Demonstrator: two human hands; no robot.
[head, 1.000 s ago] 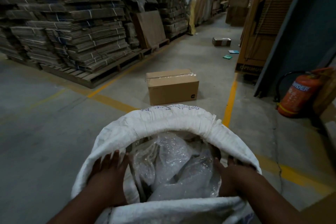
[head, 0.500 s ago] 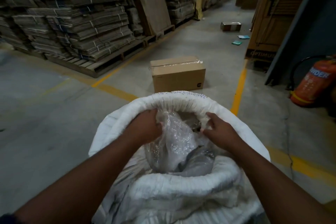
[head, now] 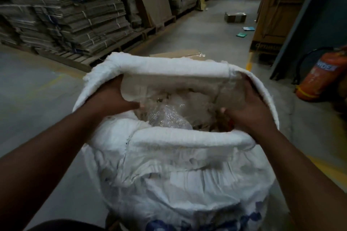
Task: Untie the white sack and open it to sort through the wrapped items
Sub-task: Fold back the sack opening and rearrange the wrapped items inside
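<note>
While both hands grip inside, left hand (head: 110,97), right hand (head: 246,110), white sack (head: 169,184) open.

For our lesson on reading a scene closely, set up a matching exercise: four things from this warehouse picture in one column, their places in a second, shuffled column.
Things:
1. white sack
2. fire extinguisher
3. flattened cardboard stacks
4. bubble-wrapped items

Places:
A. on a pallet, far left
B. inside the open mouth
C. lying by the right wall
D. between both hands, rim rolled down

Pairs: 1-D, 2-C, 3-A, 4-B
</note>
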